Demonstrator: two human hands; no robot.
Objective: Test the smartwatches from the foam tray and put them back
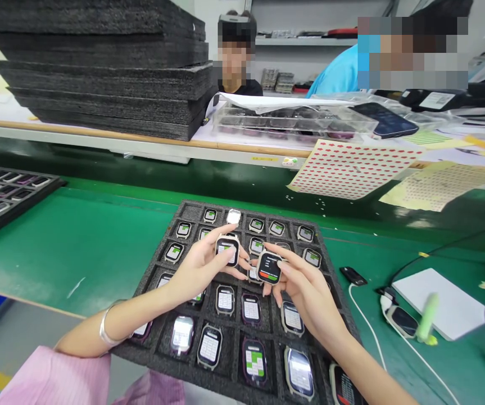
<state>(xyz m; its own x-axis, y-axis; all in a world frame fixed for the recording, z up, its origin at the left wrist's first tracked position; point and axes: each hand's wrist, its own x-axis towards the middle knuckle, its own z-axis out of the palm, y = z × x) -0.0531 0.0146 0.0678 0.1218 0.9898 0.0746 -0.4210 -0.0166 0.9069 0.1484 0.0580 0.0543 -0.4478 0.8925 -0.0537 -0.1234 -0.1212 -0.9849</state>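
Note:
My left hand [209, 261] is closed around a smartwatch body [227, 248] without a strap, its thumb lying on the lit screen with green and white blocks. Just to the right, my right hand [295, 278] grips a second watch body [269, 266], whose dark screen shows small text and a red and green bar at the bottom. Both watches are held above a black foam tray [231, 354]. In the tray's compartments lie several more watch bodies, such as one with a purple frame [254, 361], most with lit screens. My hands hide some middle compartments.
Another tray of watches [4, 194] sits on the green table at left. Black foam trays [111, 73] are stacked on the shelf ahead. At right lie a white box [436, 298], a green pen-like object [429, 315] and cables [368, 320]. Two people are beyond the shelf.

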